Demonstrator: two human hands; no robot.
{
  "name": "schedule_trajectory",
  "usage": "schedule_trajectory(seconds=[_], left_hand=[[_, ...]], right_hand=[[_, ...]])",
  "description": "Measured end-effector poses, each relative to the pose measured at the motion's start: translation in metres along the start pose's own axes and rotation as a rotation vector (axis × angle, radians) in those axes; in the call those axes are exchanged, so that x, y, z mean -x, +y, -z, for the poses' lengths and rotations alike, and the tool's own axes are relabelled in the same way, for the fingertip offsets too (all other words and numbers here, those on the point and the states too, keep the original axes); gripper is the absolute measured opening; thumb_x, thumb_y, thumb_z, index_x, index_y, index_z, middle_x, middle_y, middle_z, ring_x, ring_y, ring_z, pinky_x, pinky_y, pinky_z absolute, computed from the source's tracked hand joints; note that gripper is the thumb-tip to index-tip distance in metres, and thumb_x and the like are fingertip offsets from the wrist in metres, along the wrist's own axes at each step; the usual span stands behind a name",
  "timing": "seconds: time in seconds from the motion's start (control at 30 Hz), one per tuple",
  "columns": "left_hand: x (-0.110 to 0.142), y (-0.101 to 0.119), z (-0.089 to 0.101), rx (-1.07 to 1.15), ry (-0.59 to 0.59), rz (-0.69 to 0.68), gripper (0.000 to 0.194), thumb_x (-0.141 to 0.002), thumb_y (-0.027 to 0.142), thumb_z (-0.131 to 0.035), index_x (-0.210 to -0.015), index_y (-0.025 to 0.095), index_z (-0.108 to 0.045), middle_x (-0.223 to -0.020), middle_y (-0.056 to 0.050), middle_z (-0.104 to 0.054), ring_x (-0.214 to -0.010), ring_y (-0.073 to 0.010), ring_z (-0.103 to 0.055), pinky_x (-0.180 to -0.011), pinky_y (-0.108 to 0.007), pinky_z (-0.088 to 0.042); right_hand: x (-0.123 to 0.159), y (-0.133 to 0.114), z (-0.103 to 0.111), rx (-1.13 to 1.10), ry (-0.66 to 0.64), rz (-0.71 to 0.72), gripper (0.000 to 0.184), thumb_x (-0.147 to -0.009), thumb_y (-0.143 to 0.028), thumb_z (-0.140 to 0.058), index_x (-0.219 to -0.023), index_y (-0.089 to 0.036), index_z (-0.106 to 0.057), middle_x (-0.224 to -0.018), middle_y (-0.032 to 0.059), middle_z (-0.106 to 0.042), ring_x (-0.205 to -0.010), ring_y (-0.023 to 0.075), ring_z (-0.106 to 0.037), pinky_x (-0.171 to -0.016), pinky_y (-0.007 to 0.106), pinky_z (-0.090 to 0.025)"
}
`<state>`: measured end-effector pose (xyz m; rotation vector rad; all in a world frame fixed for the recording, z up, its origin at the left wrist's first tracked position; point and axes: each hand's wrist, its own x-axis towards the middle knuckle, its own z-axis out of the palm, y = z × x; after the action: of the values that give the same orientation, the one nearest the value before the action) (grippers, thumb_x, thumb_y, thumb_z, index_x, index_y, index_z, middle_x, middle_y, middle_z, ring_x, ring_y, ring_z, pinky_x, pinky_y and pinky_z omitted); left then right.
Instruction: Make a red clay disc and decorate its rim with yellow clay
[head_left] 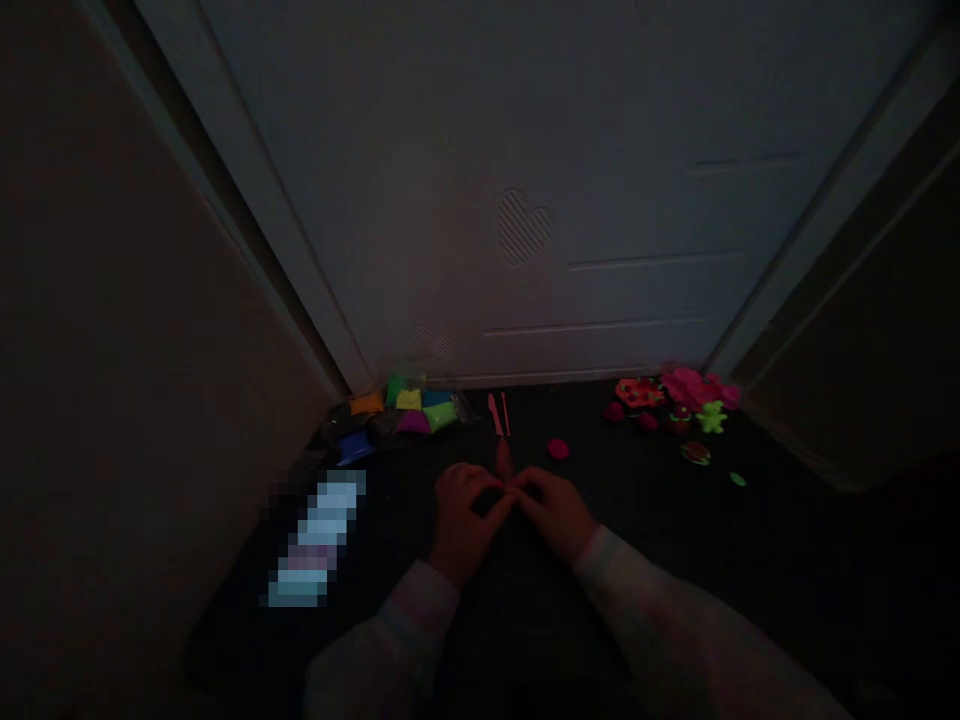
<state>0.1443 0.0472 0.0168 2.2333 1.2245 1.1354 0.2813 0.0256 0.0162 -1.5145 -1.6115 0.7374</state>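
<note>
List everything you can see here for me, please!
Packets: at least seven, mixed colours, back left.
Slim tools: two, pink, back middle.
Round lump: one, pink, right of the tools.
Small shapes: several, pink, orange and green, back right.
Blurred patch: one, mostly pale blue, left side.
Surface: one, black, beneath the hands.
Heart-patterned panel: one, grey, behind.
Walls: two, dark, either side.
Left hand: one, pale sleeve, front middle.
Right hand: one, pale sleeve, beside it; anything pinched is unclear.
</note>
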Motion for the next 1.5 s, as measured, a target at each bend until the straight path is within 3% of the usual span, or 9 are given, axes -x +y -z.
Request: schedule_trajectory(seconds=[0.2,0.33,0.83,1.0,1.2,1.5], left_hand=[[-0.0023,-0.0047,-0.0008,-0.024,0.000,0.067,0.007,-0.067,0.024,-0.054,-0.068,0.018,-0.058,-0.077,-0.003,-0.058,-0.084,-0.0177,-0.048,-0.079,-0.038,-0.035],[-0.0005,-0.0060,0.0001,0.018,-0.033,0.056,0.010,-0.066,0.026,-0.055,-0.072,0.019,-0.059,-0.080,-0.003,-0.059,-0.085,-0.0175,-0.050,-0.080,-0.038,-0.035],[-0.0001,-0.0051,0.0023,0.092,-0.082,0.173,0.013,-0.067,0.030,-0.054,-0.071,0.020,-0.062,-0.084,-0.003,-0.062,-0.083,-0.0161,-0.055,-0.077,-0.035,-0.040],[-0.0004,-0.0052,0.0019,0.058,-0.060,0.130,0.009,-0.066,0.025,-0.053,-0.068,0.019,-0.060,-0.079,-0.002,-0.062,-0.078,-0.0159,-0.055,-0.076,-0.035,-0.040],[-0.0010,-0.0031,0.0018,0.003,-0.016,0.169,0.005,-0.065,0.020,-0.052,-0.066,0.018,-0.056,-0.073,-0.001,-0.060,-0.074,-0.0152,-0.054,-0.071,-0.032,-0.041],[0.0017,-0.0080,-0.0022,-0.030,-0.106,0.118,0.013,-0.071,0.026,-0.048,-0.075,0.017,-0.056,-0.077,-0.003,-0.060,-0.075,-0.0151,-0.054,-0.070,-0.031,-0.041]], right_hand=[[0.0020,-0.0017,-0.0014,0.211,0.032,0.142,0.008,-0.072,-0.023,-0.049,-0.071,-0.018,-0.055,-0.075,0.0016,-0.061,-0.073,0.0142,-0.054,-0.069,0.028,-0.036],[0.0030,-0.0032,-0.0018,0.247,0.013,0.149,0.005,-0.071,-0.020,-0.050,-0.069,-0.018,-0.054,-0.076,0.0015,-0.060,-0.073,0.0138,-0.054,-0.067,0.027,-0.036],[0.0005,-0.0037,-0.0023,0.161,-0.039,0.100,0.008,-0.070,-0.023,-0.052,-0.064,-0.017,-0.052,-0.072,0.0007,-0.060,-0.069,0.0128,-0.054,-0.066,0.027,-0.037],[0.0010,-0.0051,-0.0025,0.138,-0.058,0.111,0.008,-0.070,-0.023,-0.051,-0.065,-0.017,-0.052,-0.074,0.0006,-0.059,-0.071,0.0133,-0.054,-0.068,0.028,-0.037],[0.0014,-0.0052,-0.0044,0.040,-0.020,0.094,0.010,-0.074,-0.026,-0.047,-0.069,-0.018,-0.051,-0.073,0.0007,-0.057,-0.070,0.0116,-0.052,-0.065,0.025,-0.039],[0.0033,-0.0029,-0.0100,0.207,0.011,0.217,0.010,-0.076,-0.016,-0.040,-0.079,-0.017,-0.050,-0.083,0.0041,-0.055,-0.078,0.0132,-0.050,-0.071,0.026,-0.038]])
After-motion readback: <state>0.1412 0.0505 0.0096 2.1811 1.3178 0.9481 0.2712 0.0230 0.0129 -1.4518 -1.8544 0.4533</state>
